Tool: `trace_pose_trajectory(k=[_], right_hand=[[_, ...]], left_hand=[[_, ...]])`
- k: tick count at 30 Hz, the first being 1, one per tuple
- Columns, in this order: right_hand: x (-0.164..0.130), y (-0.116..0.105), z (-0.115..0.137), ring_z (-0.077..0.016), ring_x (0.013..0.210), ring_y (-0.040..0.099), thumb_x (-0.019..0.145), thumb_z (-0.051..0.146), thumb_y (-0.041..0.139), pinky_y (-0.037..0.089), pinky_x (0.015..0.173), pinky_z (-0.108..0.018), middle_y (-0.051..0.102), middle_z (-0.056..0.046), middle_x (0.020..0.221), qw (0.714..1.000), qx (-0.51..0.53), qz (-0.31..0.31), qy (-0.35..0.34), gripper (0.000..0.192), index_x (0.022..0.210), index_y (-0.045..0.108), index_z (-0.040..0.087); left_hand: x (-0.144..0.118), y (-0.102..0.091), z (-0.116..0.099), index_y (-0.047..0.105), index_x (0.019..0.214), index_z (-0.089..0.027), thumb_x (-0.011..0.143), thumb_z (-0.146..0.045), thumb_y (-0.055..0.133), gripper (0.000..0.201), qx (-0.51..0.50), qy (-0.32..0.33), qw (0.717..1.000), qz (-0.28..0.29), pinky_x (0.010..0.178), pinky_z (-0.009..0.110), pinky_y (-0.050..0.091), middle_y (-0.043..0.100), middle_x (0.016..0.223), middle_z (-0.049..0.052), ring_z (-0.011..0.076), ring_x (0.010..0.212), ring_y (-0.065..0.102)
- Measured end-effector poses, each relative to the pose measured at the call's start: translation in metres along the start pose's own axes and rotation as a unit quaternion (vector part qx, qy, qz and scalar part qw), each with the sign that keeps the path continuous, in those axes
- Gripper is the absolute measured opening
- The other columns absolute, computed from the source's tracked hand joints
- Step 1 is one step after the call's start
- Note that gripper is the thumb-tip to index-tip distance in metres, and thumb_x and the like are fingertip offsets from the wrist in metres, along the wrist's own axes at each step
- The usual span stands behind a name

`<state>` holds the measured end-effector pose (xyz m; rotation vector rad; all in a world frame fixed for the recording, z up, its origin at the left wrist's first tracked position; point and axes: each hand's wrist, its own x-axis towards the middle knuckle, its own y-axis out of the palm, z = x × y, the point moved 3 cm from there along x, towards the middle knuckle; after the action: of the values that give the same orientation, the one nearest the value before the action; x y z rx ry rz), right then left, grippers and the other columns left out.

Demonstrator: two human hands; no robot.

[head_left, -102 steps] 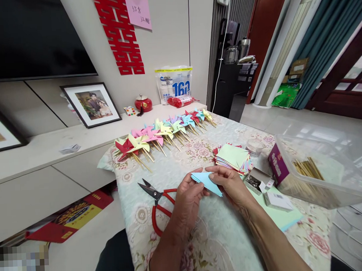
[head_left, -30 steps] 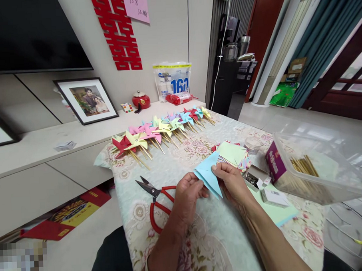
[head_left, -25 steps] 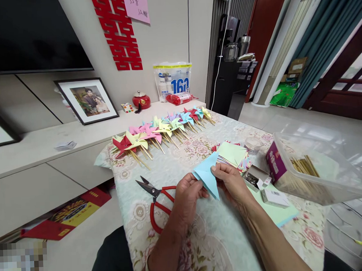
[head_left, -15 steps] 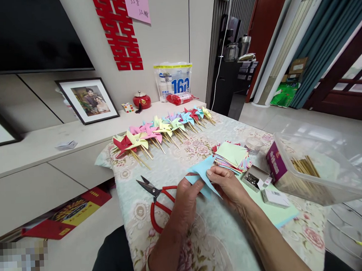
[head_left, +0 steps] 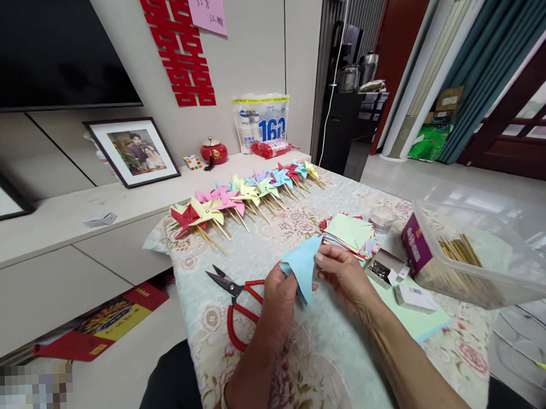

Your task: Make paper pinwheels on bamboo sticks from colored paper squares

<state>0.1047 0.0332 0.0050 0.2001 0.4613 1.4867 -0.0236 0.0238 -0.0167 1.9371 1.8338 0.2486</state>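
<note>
Both hands hold a light blue paper sheet (head_left: 303, 266) just above the floral tablecloth (head_left: 257, 259): the left hand (head_left: 279, 291) pinches its left edge with fingers closed on it, and the right hand (head_left: 343, 274) grips its right edge between thumb and fingers. Red-handled scissors (head_left: 236, 302) lie on the cloth just left of the left hand, a stack of coloured paper squares (head_left: 351, 234) sits beyond the right hand, and a row of finished pinwheels (head_left: 241, 197) lines the far edge of the table
</note>
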Motion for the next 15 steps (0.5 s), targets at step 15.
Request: trace_pose_trajectory(k=[15], right_hand=[[-0.002,0.003,0.0,-0.0138,0.052,0.057,0.057,0.041,0.092,0.049,0.053,-0.027,0.063,0.001,0.056,0.998,0.038,0.027,0.037,0.036,0.064,0.065,0.019]], left_hand=[[-0.008,0.011,-0.013,0.071,0.085,-0.014,0.067,-0.035,0.078,0.028,-0.049,-0.022,0.998,0.026,0.069,0.031,0.053,0.073,0.072,0.006,0.022,0.074,0.07]])
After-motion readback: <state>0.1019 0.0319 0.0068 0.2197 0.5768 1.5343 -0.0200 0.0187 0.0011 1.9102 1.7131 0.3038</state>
